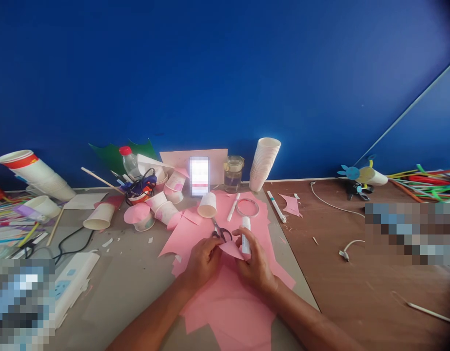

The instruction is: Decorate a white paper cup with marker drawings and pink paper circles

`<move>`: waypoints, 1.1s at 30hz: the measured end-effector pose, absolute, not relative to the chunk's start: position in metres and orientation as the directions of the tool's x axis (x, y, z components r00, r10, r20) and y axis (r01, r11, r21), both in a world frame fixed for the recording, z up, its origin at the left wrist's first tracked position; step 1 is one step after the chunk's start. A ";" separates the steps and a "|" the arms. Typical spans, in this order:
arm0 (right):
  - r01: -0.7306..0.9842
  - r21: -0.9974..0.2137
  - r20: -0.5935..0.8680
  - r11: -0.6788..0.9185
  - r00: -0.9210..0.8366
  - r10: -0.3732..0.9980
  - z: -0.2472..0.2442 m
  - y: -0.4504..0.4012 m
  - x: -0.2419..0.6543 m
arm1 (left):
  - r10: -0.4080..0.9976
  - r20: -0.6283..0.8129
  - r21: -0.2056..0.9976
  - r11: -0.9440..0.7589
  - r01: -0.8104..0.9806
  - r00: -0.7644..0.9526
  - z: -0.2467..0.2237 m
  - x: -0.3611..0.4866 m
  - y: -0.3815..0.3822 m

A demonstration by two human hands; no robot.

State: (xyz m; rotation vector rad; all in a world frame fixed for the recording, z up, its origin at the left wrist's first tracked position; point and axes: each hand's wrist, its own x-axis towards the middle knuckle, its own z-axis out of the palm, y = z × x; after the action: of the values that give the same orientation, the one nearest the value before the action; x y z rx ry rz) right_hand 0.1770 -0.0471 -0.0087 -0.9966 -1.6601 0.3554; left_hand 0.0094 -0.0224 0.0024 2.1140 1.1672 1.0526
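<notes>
My left hand is closed, with its fingertips pinching the left end of a small cut piece of pink paper. At the other end of that piece is my right hand, its fingers curled around a white tube held upright; the tube's exact kind cannot be made out. Just beyond the fingers lie dark-handled scissors, partly hidden by my left hand and the paper. Beneath both hands spread large overlapping sheets of pink paper.
A paper cup, a ring and a slim white tube lie ahead. Behind stand a lit phone, a jar and stacked cups. Pink-decorated cups and a power strip are leftward; a cable lies right.
</notes>
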 end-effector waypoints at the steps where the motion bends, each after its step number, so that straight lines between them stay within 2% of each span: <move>1: 0.424 -0.691 0.640 0.586 -0.019 0.768 -0.010 -0.047 0.177 | 0.867 0.367 0.726 -0.494 0.479 0.338 0.003 0.010 -0.023; 7: 0.467 -0.752 0.560 0.465 0.080 0.824 -0.009 -0.044 0.181 | 0.880 0.309 0.732 -0.463 0.500 0.362 0.008 0.011 -0.023; 10: 0.469 -0.791 0.518 0.393 0.170 0.838 -0.008 -0.041 0.184 | 0.890 0.281 0.778 -0.431 0.457 0.360 0.012 0.012 -0.023; 13: 0.451 -0.809 0.510 0.378 0.217 0.832 -0.007 -0.038 0.186 | 0.936 0.203 0.906 -0.290 0.307 0.286 0.014 0.011 -0.020; 16: 0.454 -0.745 0.598 0.490 0.127 0.791 -0.008 -0.038 0.186 | 0.978 0.015 0.999 -0.023 0.037 0.209 0.013 0.009 -0.014; 18: 0.472 -0.662 0.671 0.583 0.026 0.741 -0.009 -0.039 0.185 | 0.977 -0.071 0.991 0.092 -0.097 0.201 0.012 0.008 -0.010; 21: 0.516 -0.591 0.692 0.619 -0.070 0.719 -0.011 -0.039 0.184 | 0.975 -0.093 0.974 0.130 -0.184 0.200 0.013 0.009 -0.008; 24: 0.538 -0.615 0.645 0.577 -0.078 0.760 -0.006 -0.039 0.185 | 0.973 -0.100 0.956 0.152 -0.251 0.206 0.018 0.013 -0.009; 27: 0.476 -0.660 0.626 0.581 -0.079 0.776 0.004 -0.040 0.187 | 0.965 -0.146 0.905 0.220 -0.363 0.219 0.025 0.014 -0.010; 33: 0.362 -0.638 0.701 0.680 -0.092 0.707 0.013 -0.047 0.186 | 0.905 -0.221 0.702 0.406 -0.585 0.363 0.031 0.008 -0.002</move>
State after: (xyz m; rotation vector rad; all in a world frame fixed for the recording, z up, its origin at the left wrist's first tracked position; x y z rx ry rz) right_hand 0.1861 -0.0465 0.0134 -0.8698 -1.7018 0.3606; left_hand 0.0084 -0.0020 0.0312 0.5715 0.6536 1.0283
